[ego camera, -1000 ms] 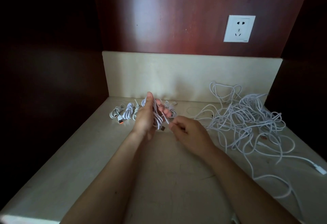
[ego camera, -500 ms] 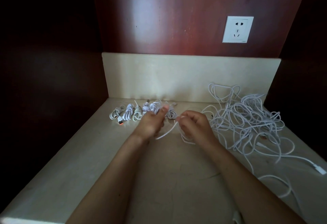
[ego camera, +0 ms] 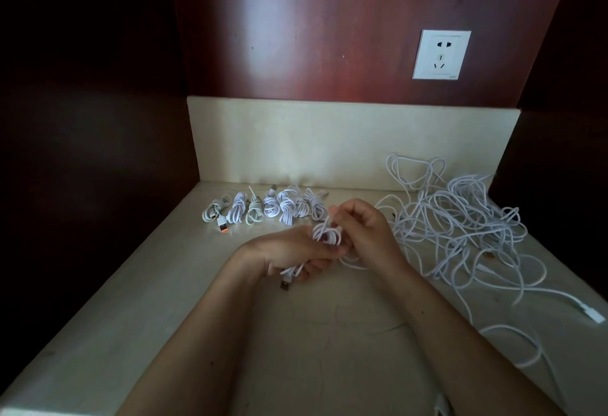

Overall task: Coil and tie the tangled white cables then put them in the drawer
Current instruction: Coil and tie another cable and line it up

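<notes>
Both forearms reach in from the near edge and meet over the middle of the bench (ego camera: 296,366). The left hand (ego camera: 292,251) lies low, its fingers curled round a small white coil (ego camera: 325,234), whose USB plug (ego camera: 285,285) dangles beneath them. The right hand (ego camera: 368,234) sits just beside it and slightly higher, its back to the camera, fingers bent and pinching a strand at the coil's top (exactly which strand is hard to tell). Behind them a row of tied coils (ego camera: 263,210) lies along the back. The tangled pile (ego camera: 460,228) sprawls to the right, below a wall socket (ego camera: 441,53).
</notes>
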Demonstrator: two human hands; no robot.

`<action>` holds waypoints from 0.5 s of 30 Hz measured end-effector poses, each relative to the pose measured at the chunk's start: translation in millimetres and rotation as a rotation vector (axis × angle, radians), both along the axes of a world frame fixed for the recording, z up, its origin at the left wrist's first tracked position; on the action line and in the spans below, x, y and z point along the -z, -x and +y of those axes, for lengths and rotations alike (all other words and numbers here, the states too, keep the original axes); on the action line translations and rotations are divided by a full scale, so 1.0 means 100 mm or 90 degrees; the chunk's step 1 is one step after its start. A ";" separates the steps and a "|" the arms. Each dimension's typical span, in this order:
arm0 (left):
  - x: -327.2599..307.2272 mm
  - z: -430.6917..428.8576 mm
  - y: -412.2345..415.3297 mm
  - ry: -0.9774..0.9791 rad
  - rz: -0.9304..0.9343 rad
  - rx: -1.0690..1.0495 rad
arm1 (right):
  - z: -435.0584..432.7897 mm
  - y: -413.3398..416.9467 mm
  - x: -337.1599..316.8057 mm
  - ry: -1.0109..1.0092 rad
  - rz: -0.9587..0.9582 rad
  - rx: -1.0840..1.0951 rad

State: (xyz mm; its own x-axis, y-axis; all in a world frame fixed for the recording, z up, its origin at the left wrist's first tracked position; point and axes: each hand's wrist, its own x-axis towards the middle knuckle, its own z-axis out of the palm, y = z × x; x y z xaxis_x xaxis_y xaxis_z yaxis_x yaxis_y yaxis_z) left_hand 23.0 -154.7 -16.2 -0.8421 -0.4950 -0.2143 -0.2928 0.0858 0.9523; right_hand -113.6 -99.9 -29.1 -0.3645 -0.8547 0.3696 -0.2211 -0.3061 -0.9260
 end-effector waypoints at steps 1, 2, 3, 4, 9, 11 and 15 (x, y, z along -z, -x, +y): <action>-0.01 0.00 0.00 0.009 0.003 -0.005 | 0.00 0.00 -0.01 -0.016 -0.008 -0.009; -0.02 0.01 0.00 0.016 0.003 -0.013 | 0.00 0.00 -0.01 -0.036 -0.017 -0.017; -0.03 0.01 -0.01 0.025 0.002 -0.019 | 0.01 0.00 -0.02 -0.057 -0.025 -0.025; -0.04 0.01 -0.01 0.033 0.002 -0.021 | 0.02 0.00 -0.04 -0.081 -0.033 -0.035; -0.08 0.03 -0.01 0.039 -0.007 -0.021 | 0.12 0.00 -0.10 -0.174 -0.109 -0.181; -0.08 0.03 -0.01 0.012 -0.005 -0.020 | 0.13 0.03 -0.12 -0.175 -0.152 -0.255; -0.07 0.04 0.02 0.039 0.018 -0.022 | 0.13 0.04 -0.16 -0.147 -0.188 -0.256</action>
State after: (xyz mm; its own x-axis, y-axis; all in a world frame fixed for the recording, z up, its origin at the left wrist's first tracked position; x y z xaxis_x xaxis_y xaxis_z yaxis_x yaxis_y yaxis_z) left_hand 20.7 -150.8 -9.6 -0.8293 -0.5355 -0.1596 -0.2701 0.1342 0.9534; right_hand -117.8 -86.7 -12.6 -0.0516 -0.9948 0.0875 0.1509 -0.0943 -0.9840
